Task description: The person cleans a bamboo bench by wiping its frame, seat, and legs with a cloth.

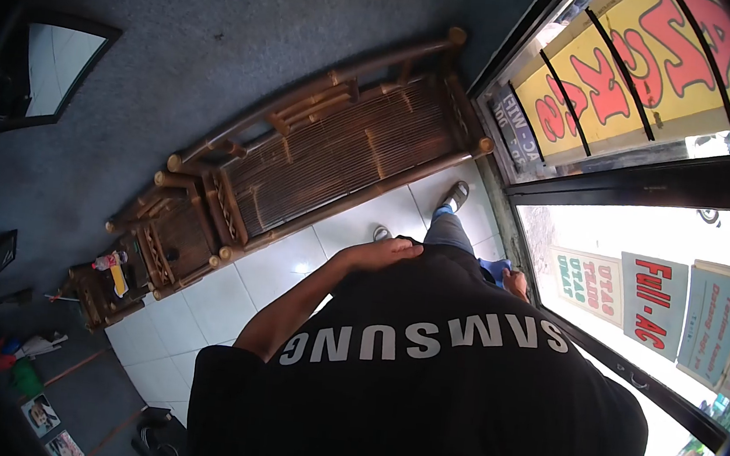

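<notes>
My left hand (pixel 396 250) is at the front of my black shirt (pixel 419 392), its fingers closed at the shirt's lower edge. My left forearm is bare and bent inward. On the other side of my body, my right hand (pixel 515 284) is closed on a blue cloth (pixel 494 269), which bunches beside my hip; part of that hand is hidden by the shirt. Below my hands show grey trousers (pixel 448 229) and a sandalled foot (pixel 456 195) on white tiles.
A bamboo bench (pixel 328 154) stands along the dark wall, with a small bamboo table (pixel 99 299) at its left end. A glass door (pixel 576 222) with paper signs is close on my right. A mirror (pixel 64 67) hangs at the upper left. Black cables (pixel 158 441) lie at the lower left.
</notes>
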